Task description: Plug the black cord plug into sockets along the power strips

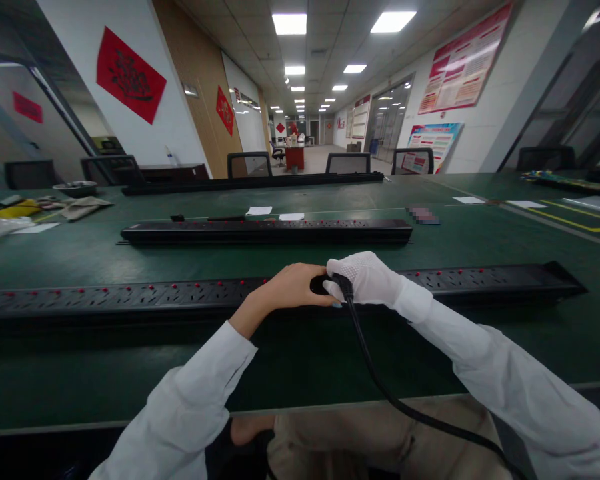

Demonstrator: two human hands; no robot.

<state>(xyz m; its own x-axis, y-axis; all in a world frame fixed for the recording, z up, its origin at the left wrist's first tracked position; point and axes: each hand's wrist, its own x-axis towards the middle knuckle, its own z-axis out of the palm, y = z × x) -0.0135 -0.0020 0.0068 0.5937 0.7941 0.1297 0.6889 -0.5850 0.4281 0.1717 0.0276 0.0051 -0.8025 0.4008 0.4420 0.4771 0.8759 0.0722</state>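
Note:
A long black power strip (145,299) lies across the green table in front of me, with a row of sockets and small red parts along its top. My left hand (296,287), bare, is closed over the middle of the strip, thumb on the near side and fingers on the far side. In my right hand (367,277), which wears a white dotted glove, is a black plug (344,285) at the strip's top. Its black cable (375,370) runs down over the table edge to the lower right. My hands hide where the plug meets the sockets.
Behind lies a second black power strip (265,231), and farther back more long black bars (255,182). White paper slips (259,211) rest between them. A bowl (76,189) and cloth (86,208) are at the left; chairs (349,164) stand beyond the table.

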